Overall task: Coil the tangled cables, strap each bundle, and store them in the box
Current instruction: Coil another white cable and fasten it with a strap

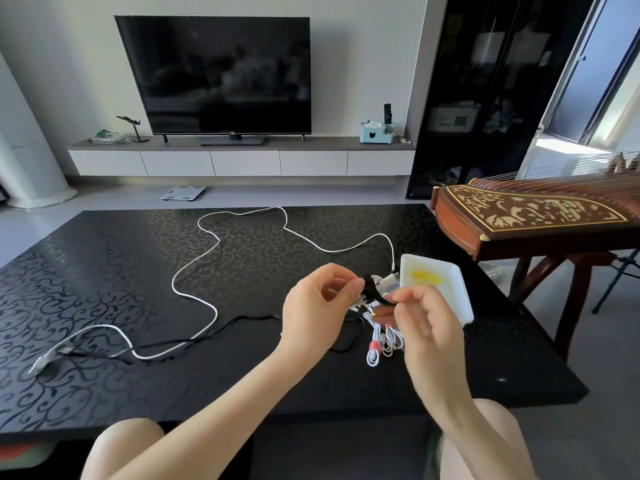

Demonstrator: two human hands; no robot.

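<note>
Over the right part of the black patterned table: left hand, thumb and forefinger pinching one end of a black strap; right hand, fingertips pinching the other end, remaining fingers loosely curled. Just beyond the right hand: shallow white box, something yellow inside. Beneath the hands, on the table: coiled white cable bundles, one bound by a red tie. Centre and left: long white cable, uncoiled, crossing a loose black cable.
</note>
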